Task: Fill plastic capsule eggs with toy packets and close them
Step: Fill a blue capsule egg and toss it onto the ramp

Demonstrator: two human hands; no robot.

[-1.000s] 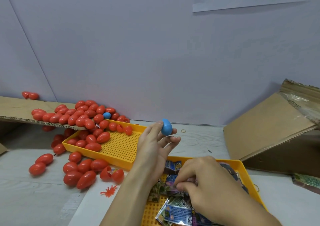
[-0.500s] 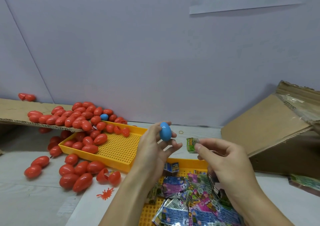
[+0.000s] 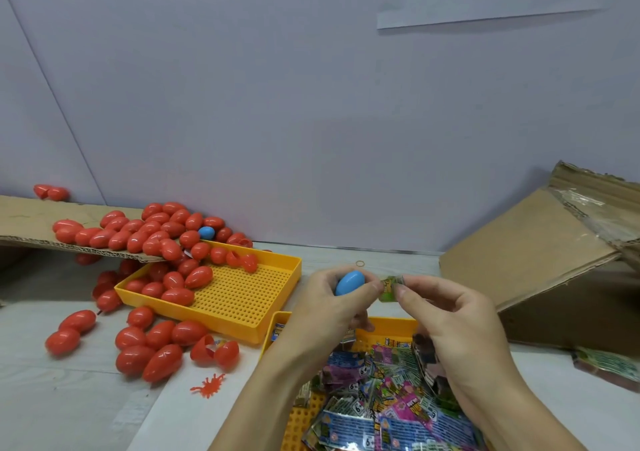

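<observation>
The left hand (image 3: 325, 307) grips a blue egg (image 3: 349, 282) with curled fingers. Just beside it, the right hand (image 3: 446, 322) pinches a small green packet (image 3: 389, 288), which touches the left thumb.

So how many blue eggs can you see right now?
2. One blue plastic capsule egg is held in the left hand; the other blue egg sits among the red plastic eggs on the cardboard flap. More could be buried.

Pale lilac wall (image 3: 277, 104) behind grey tabletop (image 3: 69, 398).
</observation>
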